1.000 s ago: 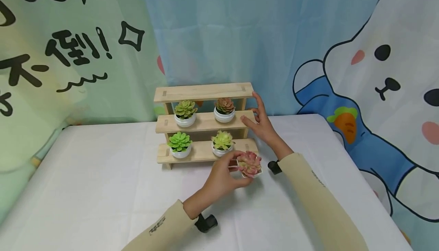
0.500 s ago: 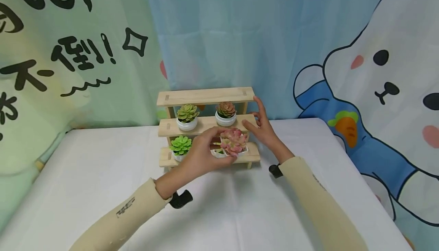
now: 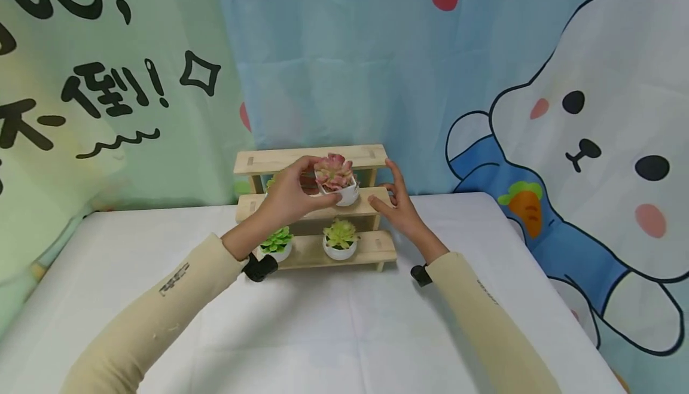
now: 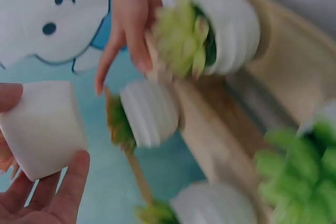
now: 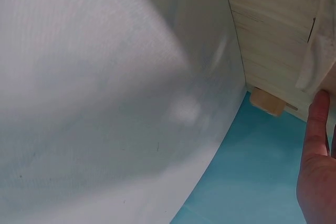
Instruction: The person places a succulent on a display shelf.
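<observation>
My left hand (image 3: 293, 189) holds a pink succulent (image 3: 334, 170) in a white, square-sided pot (image 4: 44, 129), thumb and fingers around its sides. It is in front of the top two tiers of a wooden three-tier plant stand (image 3: 312, 257), overlapping the reddish-brown succulent's spot. My right hand (image 3: 401, 205) is at the stand's right end, thumb on the middle board and a straight finger at the top board's edge. The right wrist view shows a straight finger (image 5: 317, 121) touching the wood. On the bottom board are a yellow-green succulent (image 3: 340, 235) and a bright green one (image 3: 277, 240), partly behind the left arm.
A green succulent (image 3: 271, 182) on the middle board is mostly hidden by the left hand. The stand is on a white-covered table (image 3: 323, 328), near a printed curtain (image 3: 334, 53) at the back. The top board (image 3: 269, 159) spans above the pots.
My left hand has carried the pink succulent up and to the left, from in front of the bottom board to the upper tiers. The right hand stays at the stand's right end.
</observation>
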A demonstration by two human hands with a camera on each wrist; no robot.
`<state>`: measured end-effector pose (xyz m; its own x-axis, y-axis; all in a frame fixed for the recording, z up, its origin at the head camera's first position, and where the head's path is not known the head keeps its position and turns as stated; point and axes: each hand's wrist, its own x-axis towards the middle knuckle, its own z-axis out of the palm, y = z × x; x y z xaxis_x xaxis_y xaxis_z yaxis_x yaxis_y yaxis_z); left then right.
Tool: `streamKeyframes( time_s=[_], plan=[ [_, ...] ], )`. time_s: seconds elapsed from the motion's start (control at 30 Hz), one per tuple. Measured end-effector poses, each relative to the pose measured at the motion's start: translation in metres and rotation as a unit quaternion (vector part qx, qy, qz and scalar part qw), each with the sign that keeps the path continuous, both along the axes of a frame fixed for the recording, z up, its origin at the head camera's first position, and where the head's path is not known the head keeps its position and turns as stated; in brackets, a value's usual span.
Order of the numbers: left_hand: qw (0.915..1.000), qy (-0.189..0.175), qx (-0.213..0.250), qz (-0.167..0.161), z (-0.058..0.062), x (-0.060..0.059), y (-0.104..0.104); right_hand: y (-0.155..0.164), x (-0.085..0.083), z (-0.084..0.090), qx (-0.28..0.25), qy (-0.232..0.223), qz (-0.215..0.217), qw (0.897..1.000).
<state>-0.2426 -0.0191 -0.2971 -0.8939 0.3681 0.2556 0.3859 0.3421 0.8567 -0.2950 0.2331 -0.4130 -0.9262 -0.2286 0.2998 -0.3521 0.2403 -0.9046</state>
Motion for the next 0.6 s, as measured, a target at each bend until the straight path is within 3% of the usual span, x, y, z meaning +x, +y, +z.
streamKeyframes(
  time_s=[0.13,0.3,0.6],
  plan=[
    [0.9997,-0.012,-0.002,0.023,0.012,-0.016,-0.006,0.002,0.002,0.000,-0.001,-0.007,0.008,1.000],
    [0.9998,-0.008,0.004,0.016,0.025,-0.041,-0.010,0.006,0.003,0.004,-0.002,-0.002,0.000,1.000],
    [0.9992,0.003,-0.036,0.016,0.023,-0.072,-0.018,0.005,0.004,0.003,0.007,-0.013,0.003,1.000]
  ],
)
